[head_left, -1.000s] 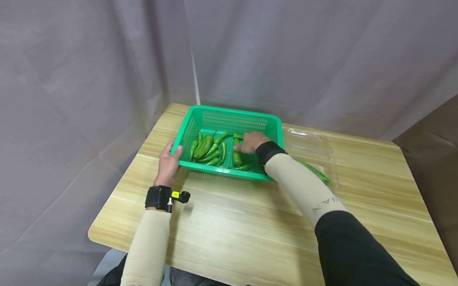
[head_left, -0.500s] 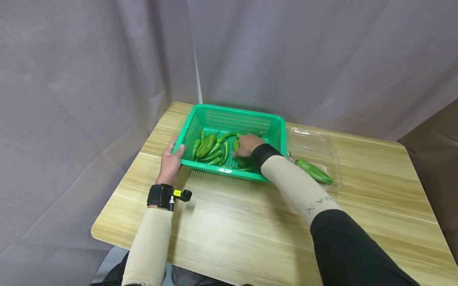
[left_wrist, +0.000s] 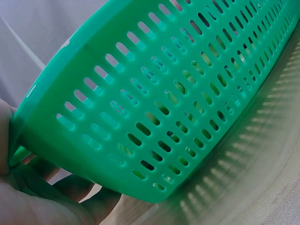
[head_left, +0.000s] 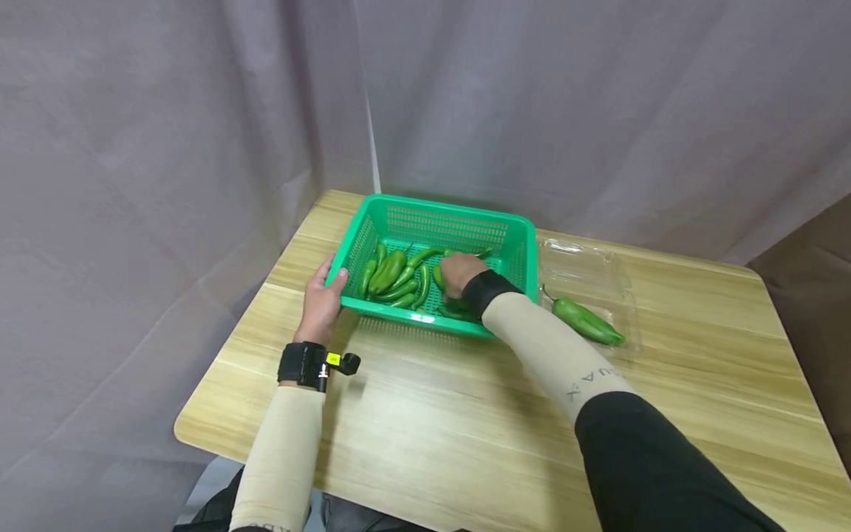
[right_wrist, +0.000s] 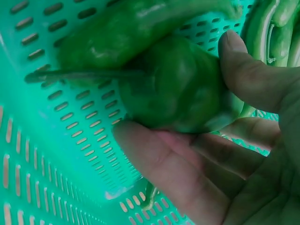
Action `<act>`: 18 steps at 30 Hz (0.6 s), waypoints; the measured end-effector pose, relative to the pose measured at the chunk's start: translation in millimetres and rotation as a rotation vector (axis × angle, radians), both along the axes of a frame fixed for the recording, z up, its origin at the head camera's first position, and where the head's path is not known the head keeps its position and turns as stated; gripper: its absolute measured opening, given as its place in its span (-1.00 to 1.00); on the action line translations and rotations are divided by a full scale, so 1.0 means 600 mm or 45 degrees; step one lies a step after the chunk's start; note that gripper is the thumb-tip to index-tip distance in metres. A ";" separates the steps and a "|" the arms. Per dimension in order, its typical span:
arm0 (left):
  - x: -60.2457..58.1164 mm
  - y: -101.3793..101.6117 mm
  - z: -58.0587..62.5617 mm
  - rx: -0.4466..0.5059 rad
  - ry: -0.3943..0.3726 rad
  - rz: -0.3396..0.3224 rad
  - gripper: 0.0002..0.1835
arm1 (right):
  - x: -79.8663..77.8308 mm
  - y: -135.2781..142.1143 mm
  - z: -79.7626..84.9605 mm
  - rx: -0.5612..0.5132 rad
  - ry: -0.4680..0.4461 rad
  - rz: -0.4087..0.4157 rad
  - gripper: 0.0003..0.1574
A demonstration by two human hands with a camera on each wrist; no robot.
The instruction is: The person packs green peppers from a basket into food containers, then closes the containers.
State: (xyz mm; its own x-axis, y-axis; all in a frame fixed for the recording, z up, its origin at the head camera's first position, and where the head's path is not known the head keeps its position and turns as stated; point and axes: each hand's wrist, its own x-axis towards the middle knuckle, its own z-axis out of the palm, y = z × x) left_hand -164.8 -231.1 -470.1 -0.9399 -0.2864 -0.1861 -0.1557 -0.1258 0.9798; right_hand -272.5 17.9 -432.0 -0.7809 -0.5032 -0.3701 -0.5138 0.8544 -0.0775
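A green plastic basket (head_left: 459, 206) with slotted walls stands on the table and holds several green peppers (head_left: 388, 270). My left hand (head_left: 319, 303) grips its left rim near the front corner; in the left wrist view, fingers (left_wrist: 70, 187) curl beneath the rim. Inside the basket, toward the right, my right hand (head_left: 462, 272) holds a plump green pepper (right_wrist: 187, 89), thumb on one side and fingers on the other. Another long pepper (right_wrist: 108, 44) lies right beside it in the right wrist view. In the head view the hand hides most of the held pepper.
Right of the basket lies an opened clear plastic clamshell box (head_left: 577, 260), with one large green pepper (head_left: 588, 321) in its near half. The wooden table (head_left: 412, 414) backs onto grey curtains (head_left: 565, 111). A brown panel (head_left: 807, 295) stands at the right.
My right hand has shifted a little left and toward me inside the basket and closed round the plump pepper. The forearm uncovers the pepper in the clamshell. My left hand stays on the rim.
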 end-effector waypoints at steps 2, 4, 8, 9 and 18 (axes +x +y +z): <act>-0.001 0.001 -0.001 -0.013 0.002 0.002 -0.34 | 0.003 -0.001 0.001 0.007 -0.004 -0.001 -0.64; 0.000 0.002 -0.002 -0.025 -0.002 0.009 -0.35 | 0.004 -0.003 0.000 0.004 -0.004 0.000 -0.67; -0.001 0.002 -0.002 -0.035 -0.001 0.004 -0.35 | -0.002 -0.005 -0.006 0.009 0.005 -0.010 -0.76; -0.002 0.002 -0.003 -0.030 0.003 0.004 -0.35 | -0.004 -0.005 -0.008 0.011 0.005 -0.016 -0.77; -0.001 0.004 0.000 0.000 0.005 0.003 -0.35 | -0.019 -0.005 -0.018 0.025 -0.010 -0.028 -0.69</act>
State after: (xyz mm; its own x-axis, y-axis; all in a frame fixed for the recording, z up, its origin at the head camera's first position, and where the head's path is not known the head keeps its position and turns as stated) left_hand -165.3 -228.9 -470.2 -0.9398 -0.2888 -0.1827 -0.1519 -0.1260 0.9803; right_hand -283.9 14.8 -443.1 -0.7886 -0.4785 -0.3861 -0.4944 0.8668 -0.0643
